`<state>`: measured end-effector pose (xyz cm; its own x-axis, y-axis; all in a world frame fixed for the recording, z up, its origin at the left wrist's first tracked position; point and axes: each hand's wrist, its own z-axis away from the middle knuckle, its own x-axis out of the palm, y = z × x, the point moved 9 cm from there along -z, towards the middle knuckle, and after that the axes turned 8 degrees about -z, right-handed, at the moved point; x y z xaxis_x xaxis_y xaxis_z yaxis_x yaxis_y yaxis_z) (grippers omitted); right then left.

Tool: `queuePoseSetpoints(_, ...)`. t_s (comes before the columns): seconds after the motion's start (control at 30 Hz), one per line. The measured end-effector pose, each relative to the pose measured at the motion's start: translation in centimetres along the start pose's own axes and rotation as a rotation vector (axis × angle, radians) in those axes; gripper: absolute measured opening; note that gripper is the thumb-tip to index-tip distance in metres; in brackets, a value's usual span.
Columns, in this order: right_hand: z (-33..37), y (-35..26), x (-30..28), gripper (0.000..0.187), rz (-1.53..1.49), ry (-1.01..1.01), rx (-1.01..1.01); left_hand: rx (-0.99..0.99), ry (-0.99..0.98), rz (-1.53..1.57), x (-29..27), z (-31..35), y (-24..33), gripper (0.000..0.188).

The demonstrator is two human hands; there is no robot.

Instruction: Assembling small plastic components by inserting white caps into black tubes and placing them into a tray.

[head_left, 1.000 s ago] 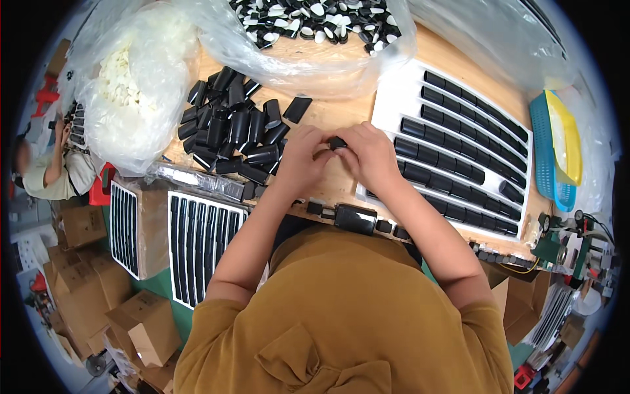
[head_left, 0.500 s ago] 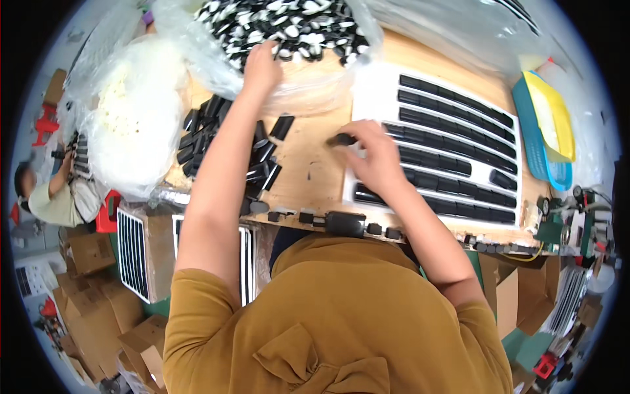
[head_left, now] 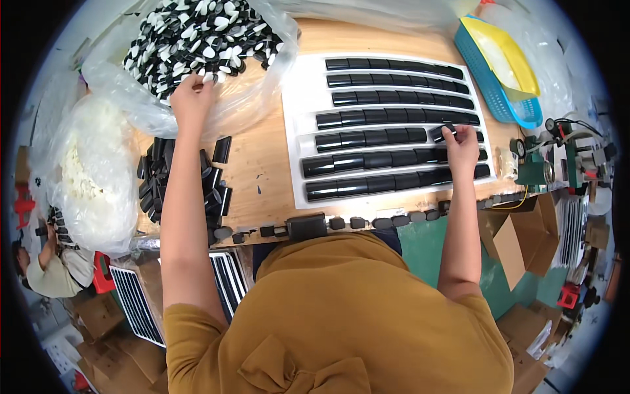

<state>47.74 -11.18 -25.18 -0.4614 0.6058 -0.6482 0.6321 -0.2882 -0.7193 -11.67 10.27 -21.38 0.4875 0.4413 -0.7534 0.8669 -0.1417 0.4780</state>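
My right hand point(head_left: 463, 146) pinches a small glossy black piece point(head_left: 440, 134) at the right part of a white tray point(head_left: 305, 85). The piece sits slightly tilted in a row, with a gap between it and the black pieces point(head_left: 371, 138) to its left. Several such rows cross the tray. My left hand point(head_left: 191, 100) is at the near edge of a heap of black and white oval pieces point(head_left: 197, 43) on clear plastic. Its fingers are closed beside a white oval; what they hold is not clear. Under my left forearm lies a pile of loose black pieces point(head_left: 213, 180).
A clear bag of whitish bits point(head_left: 88, 174) stands at the left. At the far right are a blue basket point(head_left: 482, 75) with a yellow tray point(head_left: 508, 62), and a green device point(head_left: 535, 169). Dark lumps point(head_left: 306, 227) line the table's front edge. A co-worker point(head_left: 59, 262) is at far left.
My right hand has moved right across the tray, bringing the black piece into a row. My left hand remains at the heap's near edge. The whole view has shifted toward the right.
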Motion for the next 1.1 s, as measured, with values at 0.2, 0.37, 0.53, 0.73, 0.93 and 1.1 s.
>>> queuePoseSetpoints(0.2,3.2,-7.2,-0.8,0.028,0.377,0.161,-0.348,-0.128,-0.145,0.319,-3.2,9.4,4.2,0.016)
queuePoseSetpoints(0.37,6.4,-9.8,3.8,0.027,0.443,0.039,-0.529,-0.081,-0.302,0.367,-1.3,17.8,6.0,0.011)
queuePoseSetpoints(0.53,6.6,-8.7,4.0,0.031,0.359,0.027,-0.419,0.021,-0.165,0.239,-2.4,20.6,7.0,0.011)
queuePoseSetpoints(0.73,7.5,-12.7,3.1,0.039,-0.191,-0.041,-0.228,0.15,-0.159,0.229,-2.8,21.1,7.9,0.024)
queuePoseSetpoints(0.93,15.5,-25.0,10.8,0.029,-0.535,-0.729,-0.499,0.096,-0.198,0.279,-2.1,21.5,7.6,0.025)
queuePoseSetpoints(1.1,20.9,-29.1,14.9,0.029,-0.385,-0.87,-0.858,0.123,-0.177,0.293,-2.2,21.7,7.3,0.026)
